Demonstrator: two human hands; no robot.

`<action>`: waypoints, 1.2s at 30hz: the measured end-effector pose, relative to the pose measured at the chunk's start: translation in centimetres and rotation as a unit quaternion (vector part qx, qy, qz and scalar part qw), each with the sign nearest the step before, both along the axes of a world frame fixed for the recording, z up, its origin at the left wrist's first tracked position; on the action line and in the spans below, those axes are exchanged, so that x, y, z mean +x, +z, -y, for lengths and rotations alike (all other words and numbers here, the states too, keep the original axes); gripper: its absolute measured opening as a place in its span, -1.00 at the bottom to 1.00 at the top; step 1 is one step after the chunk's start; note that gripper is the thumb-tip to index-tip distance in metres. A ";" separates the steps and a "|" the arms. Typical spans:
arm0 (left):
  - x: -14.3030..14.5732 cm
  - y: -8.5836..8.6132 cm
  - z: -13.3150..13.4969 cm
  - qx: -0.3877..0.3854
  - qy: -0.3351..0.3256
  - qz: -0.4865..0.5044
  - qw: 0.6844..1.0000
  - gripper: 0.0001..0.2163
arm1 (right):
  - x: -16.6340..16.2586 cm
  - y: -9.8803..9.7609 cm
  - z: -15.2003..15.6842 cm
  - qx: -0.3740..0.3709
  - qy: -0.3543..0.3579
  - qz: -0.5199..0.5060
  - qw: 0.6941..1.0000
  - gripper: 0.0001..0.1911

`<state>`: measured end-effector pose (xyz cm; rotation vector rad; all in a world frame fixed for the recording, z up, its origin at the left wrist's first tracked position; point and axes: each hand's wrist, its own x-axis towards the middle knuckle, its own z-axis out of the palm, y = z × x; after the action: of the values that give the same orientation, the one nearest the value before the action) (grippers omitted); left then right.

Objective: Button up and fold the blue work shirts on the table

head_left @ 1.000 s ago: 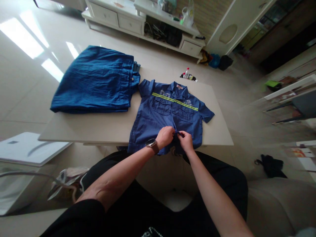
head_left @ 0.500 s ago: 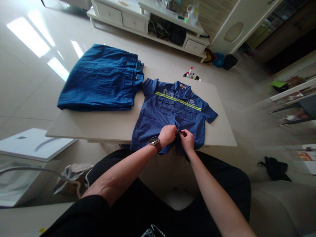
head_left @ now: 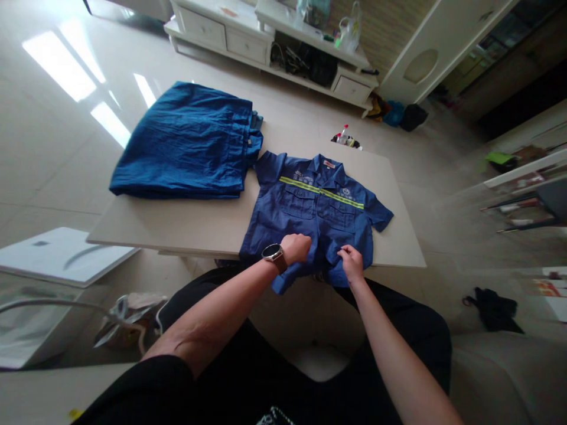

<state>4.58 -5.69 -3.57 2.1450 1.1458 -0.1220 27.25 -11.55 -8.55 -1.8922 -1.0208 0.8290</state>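
A dark blue short-sleeved work shirt (head_left: 305, 206) lies face up on the table with its collar away from me. It has a yellow-green stripe across the chest, two flap pockets and white printing. Its front edges meet down the middle, and the hem hangs over the near table edge. My left hand (head_left: 296, 248), below a wristwatch (head_left: 272, 252), is curled over the lower front; its fingertips are hidden. To its right, my right hand (head_left: 352, 262) is over the other lower front panel, thumb and fingers drawn together. What lies between those fingertips is too small to make out.
A folded stack of brighter blue clothes (head_left: 186, 141) sits on the left part of the pale table (head_left: 146, 227). Beyond stands a white TV cabinet (head_left: 248, 44). A bottle with a red top (head_left: 344, 133) shows past the far edge. At left is a white box (head_left: 66, 254).
My hands have parted from the shirt's middle edge, the right one moving right and down. The raised bit of front edge lies flatter. The view has shifted slightly.
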 end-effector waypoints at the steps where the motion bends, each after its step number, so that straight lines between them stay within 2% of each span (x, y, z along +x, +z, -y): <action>1: 0.0 0.1 0.0 -0.001 -0.001 -0.012 1.000 -0.88 | 0.2 0.4 0.8 -0.008 0.008 -0.032 0.999 -0.74; 5: 1.3 -0.1 0.8 0.038 0.040 0.001 0.998 -0.74 | 0.2 2.4 3.2 -0.028 0.040 -0.166 0.985 -0.80; 9: 3.5 -1.2 1.7 0.072 0.117 0.025 0.990 -0.53 | -0.4 4.9 3.9 -0.035 0.062 -0.256 0.964 -0.83; 11: 4.3 -2.0 1.8 0.085 0.142 0.027 0.986 -0.53 | -0.4 5.8 3.9 -0.042 0.075 -0.271 0.959 -0.82; 13: 4.6 -2.7 1.8 0.096 0.138 0.031 0.985 -0.62 | 0.0 6.1 3.8 -0.042 0.079 -0.267 0.960 -0.81; 17: 4.6 -3.2 1.6 0.115 0.104 0.043 0.987 -0.81 | 1.7 4.8 3.5 -0.034 0.036 -0.191 0.980 -0.74; 21: 4.2 -2.4 1.2 0.114 0.087 0.050 0.988 -0.77 | 2.5 2.6 3.3 0.002 -0.024 0.017 1.000 -0.69; 22: 4.2 -2.1 1.1 0.114 0.086 0.053 0.988 -0.76 | 2.3 2.3 3.3 0.016 -0.011 0.073 0.997 -0.66; 24: 4.1 -1.6 1.0 0.117 0.081 0.060 0.988 -0.75 | 1.3 2.0 3.2 0.034 0.057 0.145 0.987 -0.58; 26: 4.0 -1.2 1.0 0.122 0.071 0.068 0.988 -0.75 | -0.1 2.0 3.0 0.041 0.136 0.172 0.975 -0.56; 28: 3.9 -1.0 1.1 0.124 0.062 0.073 0.988 -0.76 | -1.5 2.0 2.6 0.041 0.176 0.183 0.966 -0.60; 32: 3.5 -0.8 1.3 0.119 0.054 0.091 0.987 -0.76 | -3.0 2.0 2.0 0.023 0.160 0.196 0.967 -0.69; 36: 3.2 -1.0 1.3 0.119 0.056 0.113 0.985 -0.73 | -2.9 2.6 2.0 0.051 0.164 0.217 0.961 -0.77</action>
<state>7.77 -6.94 -4.52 2.2249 1.1907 0.3162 24.37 -13.53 -5.94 -1.8849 -1.6473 0.5317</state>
